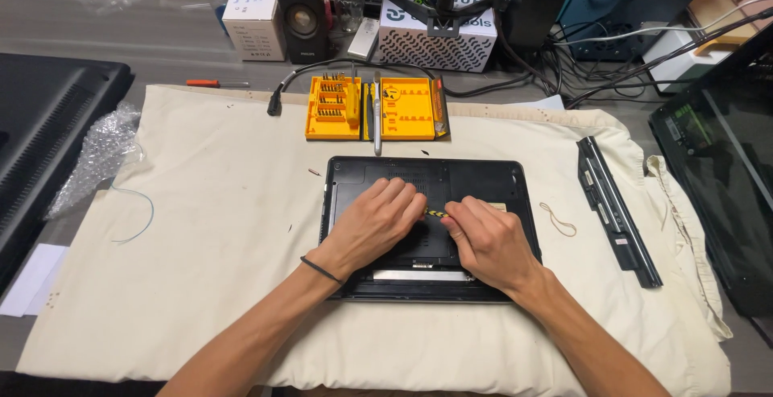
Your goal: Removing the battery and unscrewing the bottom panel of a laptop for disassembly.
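Note:
A black laptop [483, 178] lies upside down on a cream cloth [209, 268], its bottom panel facing up. Both my hands rest on its middle. My left hand [374, 224] is curled with its fingertips on the panel. My right hand [487, 240] pinches a small tool with a yellow-and-black striped shaft [436, 213], which points left toward my left fingers. The tool's tip is hidden under my left hand.
An open orange screwdriver bit case [374, 107] with a grey tool across it lies behind the laptop. A long black battery bar [616, 212] and a rubber band [557, 220] lie to the right. Bubble wrap [93, 159], a speaker [299, 10], boxes and cables crowd the edges.

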